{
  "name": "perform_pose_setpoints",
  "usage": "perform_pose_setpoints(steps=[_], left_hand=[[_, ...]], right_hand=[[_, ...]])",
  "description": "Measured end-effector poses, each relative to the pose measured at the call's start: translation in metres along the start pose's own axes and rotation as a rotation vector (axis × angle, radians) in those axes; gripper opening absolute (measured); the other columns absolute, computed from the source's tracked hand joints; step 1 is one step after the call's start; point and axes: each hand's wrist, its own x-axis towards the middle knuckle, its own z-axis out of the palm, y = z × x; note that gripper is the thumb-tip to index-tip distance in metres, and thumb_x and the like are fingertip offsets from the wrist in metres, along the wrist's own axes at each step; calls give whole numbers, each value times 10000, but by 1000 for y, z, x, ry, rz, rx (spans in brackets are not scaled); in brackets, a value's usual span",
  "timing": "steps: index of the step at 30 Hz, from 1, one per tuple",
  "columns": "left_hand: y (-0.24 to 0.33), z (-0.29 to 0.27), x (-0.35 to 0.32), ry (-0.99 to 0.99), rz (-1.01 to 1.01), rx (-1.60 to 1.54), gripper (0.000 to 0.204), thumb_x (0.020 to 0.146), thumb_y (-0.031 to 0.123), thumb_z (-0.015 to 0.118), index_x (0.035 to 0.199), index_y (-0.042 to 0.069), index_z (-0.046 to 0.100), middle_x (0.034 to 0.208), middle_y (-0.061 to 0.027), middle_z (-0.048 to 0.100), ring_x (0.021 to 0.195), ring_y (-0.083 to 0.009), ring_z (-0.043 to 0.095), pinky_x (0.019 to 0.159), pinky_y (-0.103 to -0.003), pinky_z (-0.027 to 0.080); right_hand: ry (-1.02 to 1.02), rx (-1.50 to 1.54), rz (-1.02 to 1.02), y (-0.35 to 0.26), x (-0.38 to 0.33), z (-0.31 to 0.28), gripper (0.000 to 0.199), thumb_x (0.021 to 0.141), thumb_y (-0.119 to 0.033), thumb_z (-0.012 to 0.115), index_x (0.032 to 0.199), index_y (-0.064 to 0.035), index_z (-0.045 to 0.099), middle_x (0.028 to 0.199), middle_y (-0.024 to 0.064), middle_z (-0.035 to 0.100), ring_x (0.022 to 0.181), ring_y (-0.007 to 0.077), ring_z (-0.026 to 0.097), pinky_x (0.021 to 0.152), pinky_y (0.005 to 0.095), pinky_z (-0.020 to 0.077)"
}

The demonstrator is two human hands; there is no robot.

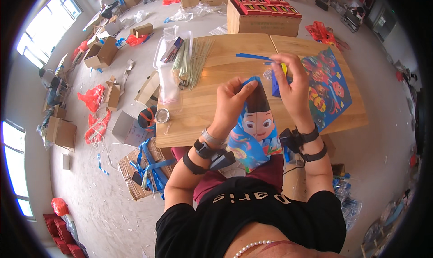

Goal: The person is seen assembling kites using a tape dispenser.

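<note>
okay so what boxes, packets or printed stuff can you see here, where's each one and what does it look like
Printed cartoon sheet: in both hands, blue, folded to a point.
Second cartoon sheet: flat, table's right side, blue and red.
Carton of red boxes: beyond the table, brown.
Clear plastic tray: table's far left corner.
Open cartons: floor, left.

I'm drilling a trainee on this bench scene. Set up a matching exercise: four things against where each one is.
Things:
1. cartoon-print kite
2. bundle of thin sticks
3. roll of clear tape
4. box of red packs

Places:
A. floor beyond the table's far edge
B. near the table's left front corner
C. pinched at its tip by the left hand
D. table's far left, beside a clear tray

Pairs: 1-C, 2-D, 3-B, 4-A
</note>
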Motion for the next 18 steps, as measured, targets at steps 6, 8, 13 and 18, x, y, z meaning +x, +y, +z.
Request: perform_pose_setpoints(steps=[6,8,13,18], left_hand=[[-1,0,-1,14,-7,-33,176,955,151,716,943,-24,705,817,-2,689,717,-47,589,633,-210,471],[1,2,-3,11,10,-44,171,954,146,715,948,-25,704,819,-2,689,720,-46,592,636,-211,477],[5,0,-4,-10,22,69,169,955,149,719,961,-18,694,836,-3,695,736,-39,600,637,-204,480],[7,-4,-4,-13,65,147,158,931,120,746,962,-5,654,848,-20,707,780,-42,631,666,-198,496]], right_hand=[[-169,-196,-178,-18,-1,2,99,842,-116,750,933,-87,722,929,50,651,929,272,611,834,405,463],[-197,-199,-172,-15,1,2,93,845,-127,748,925,-90,720,917,47,654,933,266,613,832,406,462],[-369,-157,-121,-8,17,-6,86,848,-110,746,903,-58,704,917,74,663,883,282,623,819,386,466],[-803,2,-31,-2,44,-15,114,867,-115,706,851,-10,664,815,114,650,790,306,618,724,403,479]])
